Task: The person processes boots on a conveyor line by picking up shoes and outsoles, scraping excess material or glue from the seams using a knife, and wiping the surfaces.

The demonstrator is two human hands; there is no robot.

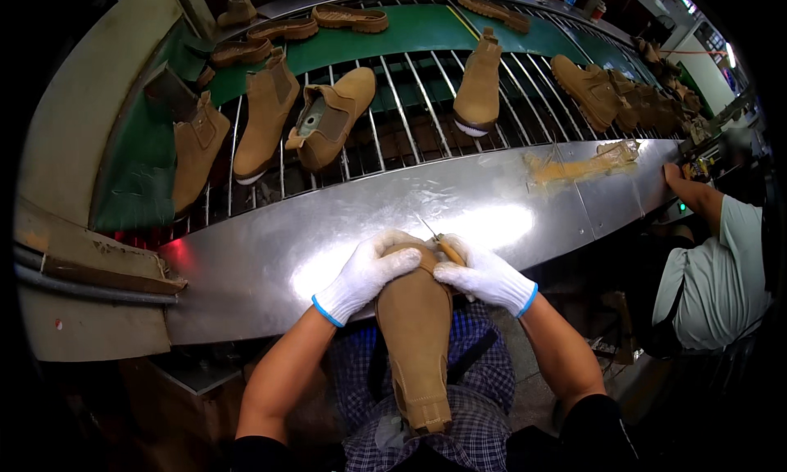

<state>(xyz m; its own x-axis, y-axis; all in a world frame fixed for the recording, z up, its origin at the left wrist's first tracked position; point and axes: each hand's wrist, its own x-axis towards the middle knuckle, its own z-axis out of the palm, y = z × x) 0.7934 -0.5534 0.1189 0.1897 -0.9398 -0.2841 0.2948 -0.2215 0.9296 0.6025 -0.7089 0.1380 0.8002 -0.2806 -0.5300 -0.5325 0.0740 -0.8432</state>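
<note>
Boot (416, 332) lies over the lap, toe by the bench (246, 267); left hand (379, 269) grips the toe's left side, right hand (488, 277) is closed around a pick (450, 253) at its right. Toe work looks underway, amount done or left unclear. Toe points away from the wearer, long axis roughly fore-aft.

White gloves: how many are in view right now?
2: one white glove on the left hand, against the tan boot; another on the right hand, which holds a thin yellow-handled tool. The co-worker at right is partly hidden, so more could be too.
</note>
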